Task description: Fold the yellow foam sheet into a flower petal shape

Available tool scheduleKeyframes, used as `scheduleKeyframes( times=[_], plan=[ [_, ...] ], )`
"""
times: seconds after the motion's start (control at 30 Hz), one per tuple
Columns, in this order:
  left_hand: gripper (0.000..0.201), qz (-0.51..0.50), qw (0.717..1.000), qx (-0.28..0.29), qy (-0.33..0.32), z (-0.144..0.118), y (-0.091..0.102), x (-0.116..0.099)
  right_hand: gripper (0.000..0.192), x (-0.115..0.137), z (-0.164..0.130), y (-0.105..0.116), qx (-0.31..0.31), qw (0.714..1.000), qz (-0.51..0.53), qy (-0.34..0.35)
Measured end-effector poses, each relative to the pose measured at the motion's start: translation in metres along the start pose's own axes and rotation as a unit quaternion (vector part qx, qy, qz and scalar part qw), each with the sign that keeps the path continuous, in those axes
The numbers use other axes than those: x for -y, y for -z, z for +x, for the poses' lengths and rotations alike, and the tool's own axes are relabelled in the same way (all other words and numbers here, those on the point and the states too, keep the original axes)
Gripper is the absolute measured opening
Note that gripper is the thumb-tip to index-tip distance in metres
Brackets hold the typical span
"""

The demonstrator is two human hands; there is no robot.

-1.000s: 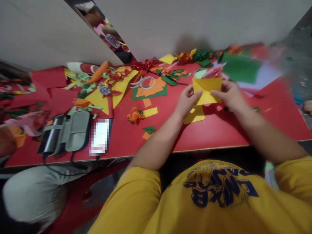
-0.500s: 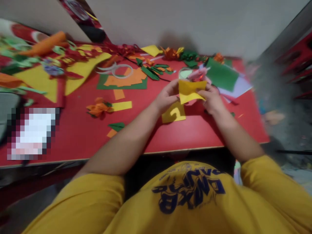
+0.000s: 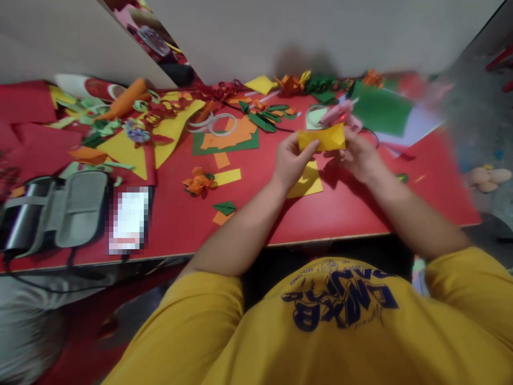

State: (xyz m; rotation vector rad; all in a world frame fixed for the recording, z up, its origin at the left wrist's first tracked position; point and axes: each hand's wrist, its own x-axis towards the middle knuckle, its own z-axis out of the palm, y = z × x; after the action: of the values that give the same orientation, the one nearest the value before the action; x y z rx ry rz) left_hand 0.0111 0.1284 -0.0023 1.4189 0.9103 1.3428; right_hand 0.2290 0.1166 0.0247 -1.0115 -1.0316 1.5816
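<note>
Paper (image 3: pixel 321 138), yellow and folded, hangs just above the red worktop (image 3: pixel 360 208), long axis running left to right. Left hand (image 3: pixel 291 160) pinches its left end, right hand (image 3: pixel 358 153) its right end, both equally near.

You have two hands, left (image 3: pixel 289 160) and right (image 3: pixel 360 155), one folded yellow paper (image 3: pixel 321 138), one tape roll (image 3: pixel 223 123), one grey case (image 3: pixel 60 209) and one green sheet (image 3: pixel 380 109).

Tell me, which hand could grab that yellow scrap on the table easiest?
Probably the left hand. It sits right above the yellow scrap, while the right hand is farther off. Both pinch the folded yellow paper.
</note>
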Motion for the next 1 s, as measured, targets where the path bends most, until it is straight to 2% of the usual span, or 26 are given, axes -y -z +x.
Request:
scheduleKeyframes(
  times=[0.07,0.17,0.27,0.37,0.53,0.8,1.0],
  plan=[
    [0.071,-0.016,0.998,-0.015,0.051,-0.001,0.0,-0.002,0.084,-0.003,0.002,-0.001,0.018,0.999,-0.012,0.049],
    [0.063,-0.032,0.997,-0.015,0.075,-0.005,-0.003,-0.01,0.096,-0.008,0.001,-0.005,0.004,0.983,-0.08,0.164],
    [0.06,-0.034,0.997,-0.002,0.076,-0.01,-0.007,-0.019,0.079,-0.009,-0.003,-0.009,-0.053,0.967,-0.125,0.217],
    [0.062,-0.032,0.995,0.003,0.096,-0.014,-0.01,-0.026,0.061,-0.004,-0.006,-0.01,-0.093,0.966,-0.128,0.207],
    [0.061,-0.035,0.989,-0.002,0.144,-0.014,-0.011,-0.03,0.043,0.006,-0.009,-0.012,-0.118,0.978,-0.103,0.141],
    [0.062,-0.044,0.988,-0.005,0.145,-0.014,-0.011,-0.031,0.045,0.005,-0.006,-0.011,-0.122,0.979,-0.066,0.15],
    [0.058,-0.041,0.99,0.001,0.138,-0.014,-0.011,-0.028,0.038,0.005,-0.006,-0.012,-0.122,0.976,-0.057,0.168]
  ],
)
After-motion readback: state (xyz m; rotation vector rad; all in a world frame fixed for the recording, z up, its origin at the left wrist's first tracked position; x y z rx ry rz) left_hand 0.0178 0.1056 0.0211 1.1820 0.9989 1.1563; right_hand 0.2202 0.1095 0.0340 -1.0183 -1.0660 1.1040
